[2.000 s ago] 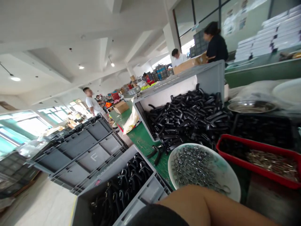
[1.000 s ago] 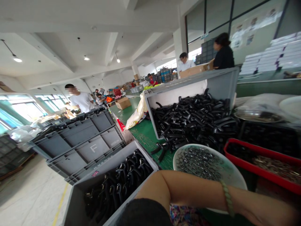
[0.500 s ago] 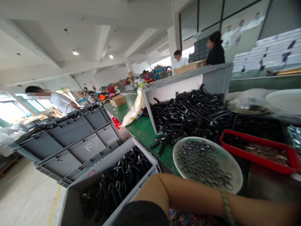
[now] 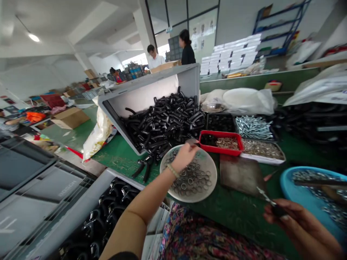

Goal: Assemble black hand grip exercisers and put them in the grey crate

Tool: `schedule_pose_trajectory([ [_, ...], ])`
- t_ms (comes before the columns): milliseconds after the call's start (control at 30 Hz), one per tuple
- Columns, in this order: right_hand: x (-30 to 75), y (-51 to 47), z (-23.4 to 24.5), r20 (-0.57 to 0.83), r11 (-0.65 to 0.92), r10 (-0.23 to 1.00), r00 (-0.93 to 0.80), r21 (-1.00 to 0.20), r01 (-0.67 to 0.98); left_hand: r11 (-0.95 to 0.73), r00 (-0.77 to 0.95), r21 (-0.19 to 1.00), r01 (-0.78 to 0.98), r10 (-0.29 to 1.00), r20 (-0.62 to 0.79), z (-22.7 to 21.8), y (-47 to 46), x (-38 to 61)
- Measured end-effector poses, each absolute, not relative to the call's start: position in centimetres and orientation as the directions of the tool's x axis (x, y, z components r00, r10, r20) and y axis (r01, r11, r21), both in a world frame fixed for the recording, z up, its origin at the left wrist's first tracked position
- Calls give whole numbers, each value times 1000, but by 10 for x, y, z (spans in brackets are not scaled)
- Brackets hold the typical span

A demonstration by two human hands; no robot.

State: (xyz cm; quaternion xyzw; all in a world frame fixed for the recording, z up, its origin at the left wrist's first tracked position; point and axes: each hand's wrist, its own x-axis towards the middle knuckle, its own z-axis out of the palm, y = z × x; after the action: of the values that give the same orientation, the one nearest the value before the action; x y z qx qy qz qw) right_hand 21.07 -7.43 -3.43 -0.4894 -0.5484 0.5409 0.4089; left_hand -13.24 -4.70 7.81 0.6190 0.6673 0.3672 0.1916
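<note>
My left hand is over the far side of a white round dish of metal rings, near the red tray's left end. Its fingers are blurred, and I cannot tell whether they hold anything. At the lower right, my right hand is closed around a black-handled piece with a narrow metal end, which points up and left. Beyond the dish, a tilted grey crate spills black curved handles onto the green table.
The red tray holds small brass-coloured and dark parts. Silver bolts and a white tray of small parts lie beside it. A flat metal plate and a blue basin are at right. Grey crates stand left; people are behind.
The view has swung right. My left arm, stretched low across the front to the right before, now reaches forward over the dish. My right hand has come into view holding the black-handled piece.
</note>
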Motion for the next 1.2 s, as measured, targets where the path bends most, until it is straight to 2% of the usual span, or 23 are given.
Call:
schedule_pose_trajectory([
  [33,209,-72,-32,-103,-97,979,-178,-994,43,114,-283,556,823,932,227,75,-36,-158],
  [67,207,-69,-30,-126,-128,978,-165,-992,-4,187,-340,495,848,909,240,74,-25,-181],
  [167,202,-63,-23,-195,-203,972,-129,-978,-51,324,-431,364,873,862,267,74,0,-233],
  [267,192,-58,-9,-244,-252,963,-118,-966,-57,341,-402,249,906,879,257,71,25,-248],
  [400,179,-50,13,-249,-253,961,-122,-967,-23,302,-325,141,943,927,188,64,51,-242],
  [600,185,-40,8,-208,-220,966,-155,-973,-66,362,-369,72,929,921,122,79,43,-262],
  [667,183,-39,4,-183,-201,965,-185,-976,-80,364,-382,127,923,910,164,89,31,-262],
  [700,180,-40,4,-160,-179,967,-201,-980,-85,344,-391,234,909,898,200,93,24,-255],
  [733,176,-40,6,-130,-151,967,-220,-985,-84,301,-408,398,867,886,220,95,17,-244],
  [767,172,-41,9,-95,-117,964,-250,-990,-73,232,-426,601,765,882,201,96,10,-229],
  [800,167,-42,14,-55,-73,956,-287,-996,-50,161,-424,794,587,896,132,94,2,-209],
  [833,163,-42,19,-7,-11,944,-331,-1000,-10,128,-371,923,362,929,17,92,-6,-186],
  [867,159,-43,25,51,74,926,-374,-996,46,148,-267,978,144,958,-106,89,-15,-161],
  [933,154,-45,36,175,281,875,-452,-943,179,246,-66,957,-154,964,-258,81,-32,-112],
  [1000,152,-49,44,274,461,814,-513,-842,280,321,52,900,-295,946,-320,73,-45,-73],
  [1067,151,-55,48,325,547,772,-546,-776,312,358,106,860,-365,933,-343,67,-52,-47],
  [1133,149,-61,46,316,524,784,-534,-799,297,371,133,839,-398,928,-347,63,-52,-34],
  [1200,148,-65,41,247,383,844,-475,-898,215,378,156,837,-396,926,-344,62,-51,-30],
])
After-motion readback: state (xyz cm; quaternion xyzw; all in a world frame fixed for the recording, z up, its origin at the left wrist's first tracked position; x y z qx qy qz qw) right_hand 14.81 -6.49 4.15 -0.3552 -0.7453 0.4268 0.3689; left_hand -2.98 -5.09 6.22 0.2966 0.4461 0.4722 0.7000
